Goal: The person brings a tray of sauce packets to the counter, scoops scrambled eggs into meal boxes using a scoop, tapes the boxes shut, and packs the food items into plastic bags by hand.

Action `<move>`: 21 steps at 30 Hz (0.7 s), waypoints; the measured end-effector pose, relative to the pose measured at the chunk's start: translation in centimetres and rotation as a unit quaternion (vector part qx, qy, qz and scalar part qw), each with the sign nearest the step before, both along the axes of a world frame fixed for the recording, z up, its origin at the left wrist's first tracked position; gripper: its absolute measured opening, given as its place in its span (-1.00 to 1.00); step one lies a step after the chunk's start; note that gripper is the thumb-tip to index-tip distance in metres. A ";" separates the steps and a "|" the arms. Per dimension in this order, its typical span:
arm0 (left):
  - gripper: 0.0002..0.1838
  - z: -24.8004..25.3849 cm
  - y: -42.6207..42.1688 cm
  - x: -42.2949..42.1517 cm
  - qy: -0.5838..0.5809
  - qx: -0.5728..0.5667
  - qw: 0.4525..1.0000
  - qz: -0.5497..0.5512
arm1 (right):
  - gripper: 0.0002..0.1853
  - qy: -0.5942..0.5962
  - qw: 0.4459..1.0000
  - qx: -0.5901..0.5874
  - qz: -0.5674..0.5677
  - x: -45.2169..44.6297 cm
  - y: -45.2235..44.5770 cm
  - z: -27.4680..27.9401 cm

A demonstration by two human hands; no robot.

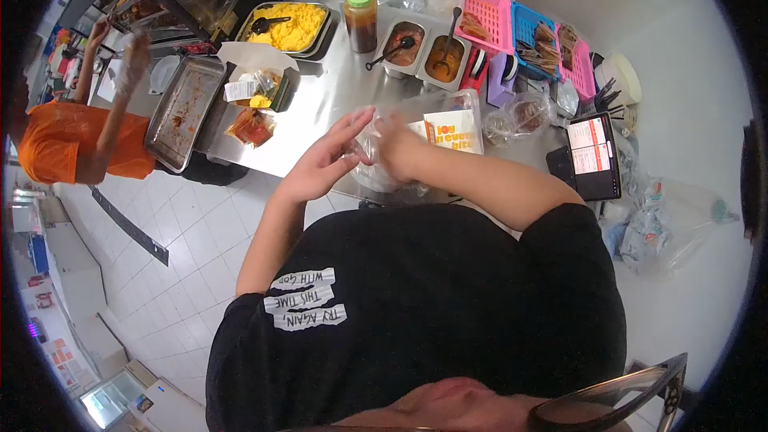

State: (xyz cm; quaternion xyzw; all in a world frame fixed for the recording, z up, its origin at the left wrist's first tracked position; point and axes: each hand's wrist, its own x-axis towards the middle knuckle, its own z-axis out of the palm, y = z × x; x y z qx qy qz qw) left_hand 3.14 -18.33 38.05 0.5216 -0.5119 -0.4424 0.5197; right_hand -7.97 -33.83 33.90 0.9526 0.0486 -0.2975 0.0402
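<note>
My left hand is over the near edge of the steel counter, its fingers stretched out and its thumb apart. Beside it is my right hand, palm down, with fingers smeared by motion. Crumpled clear plastic, seemingly a thin bag, lies between the two hands. I cannot tell whether the right fingers grip it. A whitish round item shows partly below the hands. Just right of my right hand, a white printed card or box with orange lettering lies in a clear plastic tray.
Behind stand a sauce bottle, two steel sauce pans with ladles and a tray of yellow food. Left are an open takeaway box, a packet and a stained tray, near a co-worker in orange. Right: baskets, tablet.
</note>
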 end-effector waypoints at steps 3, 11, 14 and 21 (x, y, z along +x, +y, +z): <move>-0.30 0.6 -0.1 -0.2 0.001 0.002 1.000 -0.012 | -0.36 -0.031 0.993 0.082 -0.083 1.7 1.0 -3.4; -0.27 0.9 -0.4 -0.4 -0.054 -0.023 0.998 -0.025 | -0.32 -0.167 0.916 0.295 -0.212 4.6 2.3 -9.3; -0.27 0.3 -0.3 -0.2 -0.034 -0.010 0.999 -0.025 | -0.31 -0.125 0.972 0.133 -0.149 4.7 1.6 -7.3; -0.25 0.3 0.1 0.5 -0.006 -0.008 1.000 -0.024 | 0.06 -0.032 0.998 0.016 0.049 -0.1 -1.7 0.9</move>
